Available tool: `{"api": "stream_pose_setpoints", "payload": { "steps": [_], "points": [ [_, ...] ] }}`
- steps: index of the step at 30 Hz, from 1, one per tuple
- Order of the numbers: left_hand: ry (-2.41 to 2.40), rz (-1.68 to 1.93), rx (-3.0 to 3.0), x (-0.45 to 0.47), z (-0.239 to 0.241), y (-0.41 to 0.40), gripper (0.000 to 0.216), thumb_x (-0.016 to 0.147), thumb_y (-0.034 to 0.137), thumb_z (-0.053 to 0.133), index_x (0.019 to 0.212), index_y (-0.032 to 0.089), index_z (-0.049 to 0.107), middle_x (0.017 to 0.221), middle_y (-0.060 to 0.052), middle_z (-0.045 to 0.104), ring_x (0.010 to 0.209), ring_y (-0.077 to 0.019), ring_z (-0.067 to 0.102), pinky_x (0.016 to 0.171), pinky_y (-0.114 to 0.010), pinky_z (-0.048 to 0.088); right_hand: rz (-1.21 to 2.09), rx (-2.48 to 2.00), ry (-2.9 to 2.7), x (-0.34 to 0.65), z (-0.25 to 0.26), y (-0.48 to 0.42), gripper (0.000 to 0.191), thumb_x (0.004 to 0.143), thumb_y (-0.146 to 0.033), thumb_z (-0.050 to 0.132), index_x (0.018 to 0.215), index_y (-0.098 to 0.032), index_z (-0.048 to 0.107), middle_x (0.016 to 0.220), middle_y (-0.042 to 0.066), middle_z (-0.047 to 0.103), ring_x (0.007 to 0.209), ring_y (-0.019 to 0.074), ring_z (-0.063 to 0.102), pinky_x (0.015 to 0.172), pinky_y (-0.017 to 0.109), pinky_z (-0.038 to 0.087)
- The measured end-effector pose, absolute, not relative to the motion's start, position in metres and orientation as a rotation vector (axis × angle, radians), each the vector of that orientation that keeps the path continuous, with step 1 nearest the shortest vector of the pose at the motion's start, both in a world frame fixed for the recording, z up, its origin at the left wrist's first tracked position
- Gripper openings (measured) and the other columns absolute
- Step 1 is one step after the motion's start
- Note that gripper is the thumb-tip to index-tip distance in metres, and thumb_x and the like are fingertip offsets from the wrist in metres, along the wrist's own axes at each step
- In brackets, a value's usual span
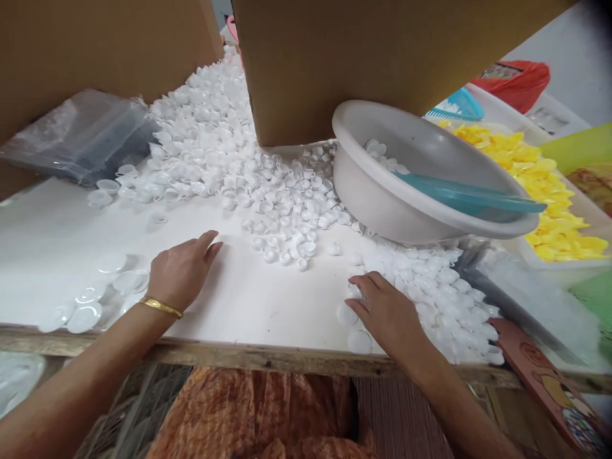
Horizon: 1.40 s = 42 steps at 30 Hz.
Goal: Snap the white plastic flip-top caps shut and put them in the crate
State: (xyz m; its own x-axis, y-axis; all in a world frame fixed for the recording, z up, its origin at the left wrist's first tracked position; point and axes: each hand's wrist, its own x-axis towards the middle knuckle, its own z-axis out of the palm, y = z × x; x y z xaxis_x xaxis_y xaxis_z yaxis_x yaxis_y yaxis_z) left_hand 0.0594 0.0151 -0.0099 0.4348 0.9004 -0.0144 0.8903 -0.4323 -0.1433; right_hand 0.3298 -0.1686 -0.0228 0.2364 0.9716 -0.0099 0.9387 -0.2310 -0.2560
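Observation:
My left hand (pixel 180 273), with a gold bangle at the wrist, hovers over the white tabletop with thumb and forefinger a little apart and nothing visible in them. Beside it, to the left, lie several small clear-white saucers (pixel 85 317). My right hand (pixel 389 312) has its thumb and forefinger around a small white plastic piece (pixel 354 292), whose exact kind is hard to make out. Small white discs (pixel 359 342) lie just below those fingertips. Tiny white toy cups (pixel 282 213) are heaped ahead of both hands. Another heap of white pieces (pixel 430 287) spreads right of my right hand.
A grey basin (pixel 377 204) holding a teal tray-like piece (pixel 468 194) stands at right. Cardboard boxes (pixel 335 70) rise behind. A plastic-wrapped stack (pixel 81 137) sits at left. Yellow pieces (pixel 545 185) fill a white tray. The table's wooden edge (pixel 268 358) runs in front.

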Motion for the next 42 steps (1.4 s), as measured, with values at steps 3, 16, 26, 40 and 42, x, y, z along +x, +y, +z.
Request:
{"api": "stream_pose_setpoints", "payload": {
  "steps": [3,16,26,40,42],
  "points": [
    [-1.550,0.070,-2.514,0.054,-0.005,0.014,0.041,0.094,0.033,0.019,0.117,0.019,0.050,0.084,-0.004,0.062,0.070,-0.0194,0.058,0.051,-0.024,0.029,0.236,-2.271,-1.813,0.319,-0.028,-0.162,0.017,0.083,-0.019,0.047,0.097,-0.020,0.058,0.091,0.004,0.061,0.078,0.0159,0.060,0.057,0.025,0.043],
    [-0.524,-0.081,-3.497,0.178,-0.031,-0.083,0.026,0.083,0.010,0.043,0.098,0.019,0.062,0.097,-0.009,0.062,0.087,-0.0213,0.061,0.073,-0.033,0.050,0.671,-1.982,-1.576,0.309,-0.015,-0.116,0.025,0.081,-0.010,0.047,0.096,-0.024,0.061,0.085,-0.001,0.062,0.077,0.0106,0.058,0.072,0.021,0.043],
    [-0.521,-0.034,-3.548,0.164,-0.032,-0.079,0.030,0.082,0.008,0.041,0.095,0.024,0.062,0.100,-0.007,0.060,0.085,-0.0189,0.061,0.068,-0.029,0.052,0.879,-1.917,-1.436,0.314,-0.026,-0.127,0.032,0.082,-0.009,0.042,0.102,-0.024,0.062,0.095,0.001,0.061,0.064,0.0059,0.059,0.067,0.019,0.044],
    [-0.461,0.047,-3.426,0.154,-0.032,-0.083,0.029,0.081,0.004,0.037,0.078,0.016,0.063,0.084,-0.008,0.063,0.071,-0.0193,0.061,0.063,-0.030,0.049,0.964,-1.895,-1.390,0.314,-0.032,-0.131,0.029,0.072,-0.022,0.061,0.100,-0.022,0.062,0.098,0.003,0.057,0.074,0.0099,0.058,0.066,0.021,0.046],
    [-0.734,-0.055,-3.537,0.137,-0.029,-0.070,0.031,0.087,0.014,0.034,0.074,0.018,0.062,0.081,-0.005,0.063,0.067,-0.0153,0.061,0.063,-0.025,0.048,0.926,-1.905,-1.405,0.309,-0.034,-0.131,0.026,0.071,-0.024,0.064,0.097,-0.021,0.062,0.096,0.002,0.055,0.070,0.0088,0.057,0.063,0.020,0.045]
  ]
}}
